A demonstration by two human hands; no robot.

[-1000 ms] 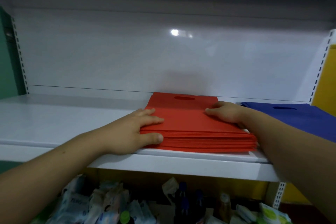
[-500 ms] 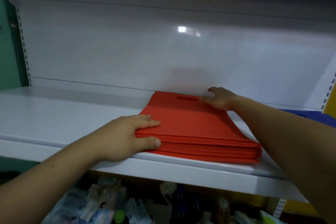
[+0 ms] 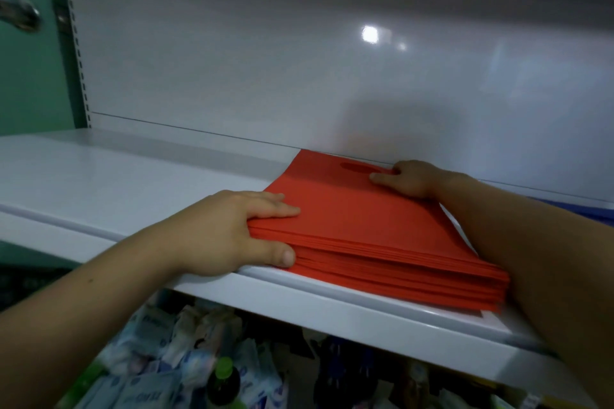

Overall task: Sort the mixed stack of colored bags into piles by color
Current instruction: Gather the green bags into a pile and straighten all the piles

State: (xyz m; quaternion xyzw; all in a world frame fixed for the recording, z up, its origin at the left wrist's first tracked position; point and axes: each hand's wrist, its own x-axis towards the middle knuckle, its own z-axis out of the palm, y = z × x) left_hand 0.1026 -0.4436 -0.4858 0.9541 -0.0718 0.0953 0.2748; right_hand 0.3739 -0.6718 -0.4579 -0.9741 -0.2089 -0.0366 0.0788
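Observation:
A thick stack of red bags (image 3: 358, 226) lies flat on the white shelf (image 3: 133, 183), with its handle cut-out at the far edge by the back panel. My left hand (image 3: 232, 232) grips the stack's near left corner, fingers on top and thumb against the front edge. My right hand (image 3: 403, 178) rests on the far right corner, its fingertips beside the handle cut-out. A sliver of the blue bags (image 3: 594, 211) shows beyond my right forearm, mostly hidden by it.
The shelf's white back panel (image 3: 299, 60) rises right behind the stack. Bare shelf stretches to the left as far as a green wall (image 3: 30, 76). Below the shelf's front lip lie packaged goods (image 3: 159, 368) and a green-capped bottle (image 3: 223, 368).
My right hand slid from the stack's right side up to its far edge by the handle cut-out. My left hand kept its hold. The view shifted left, so the blue pile is nearly gone.

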